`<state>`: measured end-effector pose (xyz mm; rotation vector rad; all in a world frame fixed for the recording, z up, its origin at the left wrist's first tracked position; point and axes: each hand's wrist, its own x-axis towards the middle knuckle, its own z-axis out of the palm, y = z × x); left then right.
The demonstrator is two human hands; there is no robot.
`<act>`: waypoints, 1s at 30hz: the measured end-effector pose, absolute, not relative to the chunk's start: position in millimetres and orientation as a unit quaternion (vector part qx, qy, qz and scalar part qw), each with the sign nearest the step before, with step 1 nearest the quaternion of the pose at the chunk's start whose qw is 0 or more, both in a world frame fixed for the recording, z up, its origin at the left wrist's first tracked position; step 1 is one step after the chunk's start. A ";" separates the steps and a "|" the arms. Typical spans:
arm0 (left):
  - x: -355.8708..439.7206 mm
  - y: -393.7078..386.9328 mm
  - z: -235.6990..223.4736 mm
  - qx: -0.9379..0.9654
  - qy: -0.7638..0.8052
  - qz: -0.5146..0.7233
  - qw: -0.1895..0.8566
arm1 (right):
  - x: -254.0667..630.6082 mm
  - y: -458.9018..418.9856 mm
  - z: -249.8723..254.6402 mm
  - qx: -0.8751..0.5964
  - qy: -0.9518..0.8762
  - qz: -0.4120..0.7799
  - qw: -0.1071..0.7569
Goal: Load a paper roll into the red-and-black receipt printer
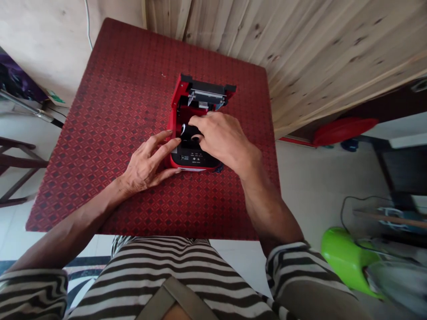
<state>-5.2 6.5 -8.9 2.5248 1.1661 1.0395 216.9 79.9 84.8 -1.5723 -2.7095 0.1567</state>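
A small red and black printer [193, 158] stands on a red patterned table [116, 102], its lid [208, 91] swung up at the back. My right hand [222, 138] curls over the open bay, its fingers closed round a black roll [189, 131] with a white end. My left hand [147, 164] rests on the table against the printer's left side. Its fingers are spread, and the fingertips touch the printer's front left corner by the button panel.
A wooden plank wall [300, 40] rises behind the table. A green plastic object [347, 258] and cables lie on the floor at the right, a red object [343, 130] sits under dark furniture, and a dark wooden chair [13, 169] stands at the left.
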 end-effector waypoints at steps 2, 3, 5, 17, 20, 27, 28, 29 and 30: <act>-6.6 6.4 -6.2 0.848 0.393 0.346 0.082 | 215.2 81.7 82.1 -0.499 -0.866 0.041 -0.001; -7.4 6.3 -4.9 0.848 0.394 0.344 0.082 | 215.3 82.9 80.3 -0.496 -0.868 0.041 0.002; -9.0 6.3 -3.2 0.849 0.395 0.341 0.086 | 216.5 85.9 75.9 -0.489 -0.871 0.045 0.013; -10.5 6.9 -4.3 0.847 0.400 0.337 0.092 | 221.8 81.4 88.2 -0.471 -0.878 0.084 0.005; -10.5 6.3 -3.4 0.846 0.400 0.340 0.094 | 235.9 64.3 98.1 -0.408 -0.897 0.142 0.090; -12.2 15.2 24.9 0.828 0.382 0.383 0.145 | 245.1 34.6 83.6 -0.397 -0.863 0.180 0.253; -12.5 20.1 34.0 0.824 0.389 0.387 0.144 | 244.0 33.4 80.1 -0.403 -0.858 0.174 0.267; -12.8 25.8 44.0 0.819 0.396 0.391 0.139 | 243.1 32.4 76.8 -0.409 -0.853 0.166 0.280; -12.9 31.9 54.5 0.813 0.406 0.396 0.130 | 242.3 31.4 73.7 -0.415 -0.848 0.155 0.291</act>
